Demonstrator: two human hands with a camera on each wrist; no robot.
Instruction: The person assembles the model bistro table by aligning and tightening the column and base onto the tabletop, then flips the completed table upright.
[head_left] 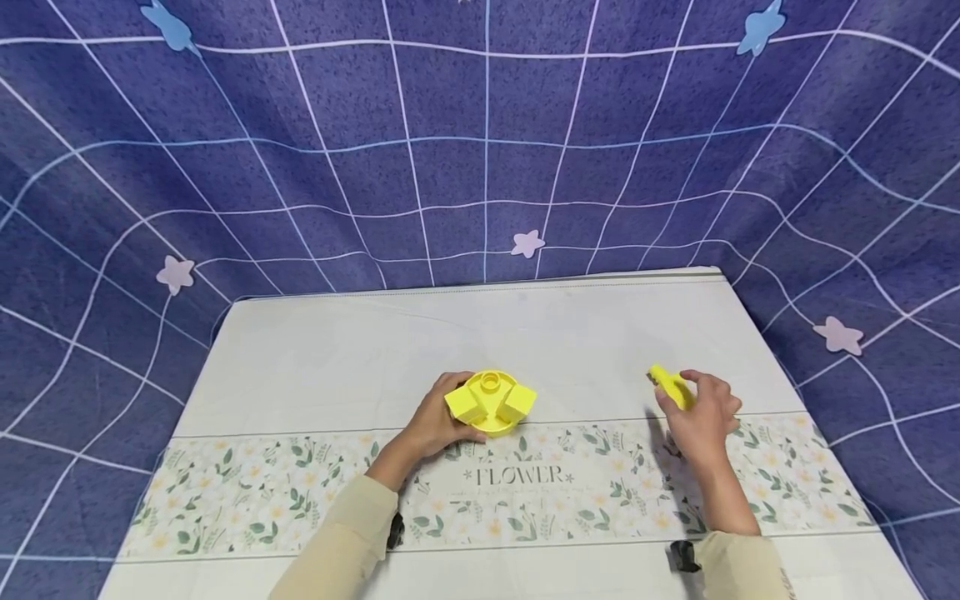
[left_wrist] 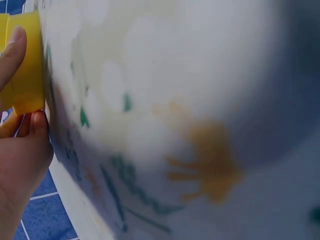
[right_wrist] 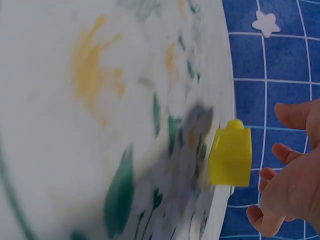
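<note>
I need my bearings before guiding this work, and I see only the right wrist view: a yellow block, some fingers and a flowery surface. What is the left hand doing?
Observer: The left hand grips a round yellow base by its side.
Operator: My view doesn't reach that. Is anything on top of it?
Observer: Yes, two boxy yellow parts sit on it, angled apart.
Operator: Is any writing visible on the table covering?
Observer: Yes, the head view shows the word FLOWER in the floral band, nearer the person than the base.
</note>
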